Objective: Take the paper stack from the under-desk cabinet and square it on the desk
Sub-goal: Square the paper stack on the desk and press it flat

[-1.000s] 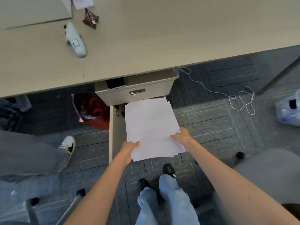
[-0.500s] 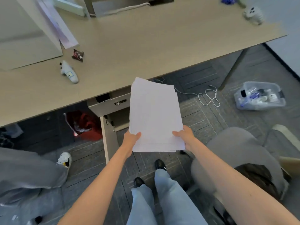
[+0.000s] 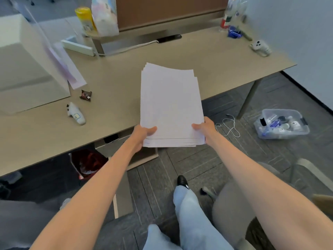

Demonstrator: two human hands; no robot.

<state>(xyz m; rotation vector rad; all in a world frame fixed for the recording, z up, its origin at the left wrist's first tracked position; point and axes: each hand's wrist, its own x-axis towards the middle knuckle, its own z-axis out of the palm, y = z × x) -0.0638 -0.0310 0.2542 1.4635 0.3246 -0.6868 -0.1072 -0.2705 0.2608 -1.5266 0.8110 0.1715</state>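
Note:
A white paper stack (image 3: 171, 105) is held flat in the air, its far half over the beige desk (image 3: 115, 83) and its near end past the desk's front edge. The sheets are slightly fanned and uneven at both ends. My left hand (image 3: 143, 135) grips the near left corner, thumb on top. At the near right corner my right hand (image 3: 204, 128) grips the same way. The under-desk cabinet (image 3: 115, 147) sits below the desk edge, its door (image 3: 124, 192) swung open and partly hidden by my left forearm.
On the desk lie a white controller (image 3: 76, 113), a dark wrapper (image 3: 86, 95), a big white box (image 3: 27, 69), a power strip (image 3: 78, 46) and another controller (image 3: 259, 46). A clear bin (image 3: 282, 123), a white cable (image 3: 228, 126) and a grey chair (image 3: 232, 210) are on the floor.
Both hands lifted the paper stack up out of the cabinet and carried it forward over the desk's front edge. The view tilted up, showing more of the desk.

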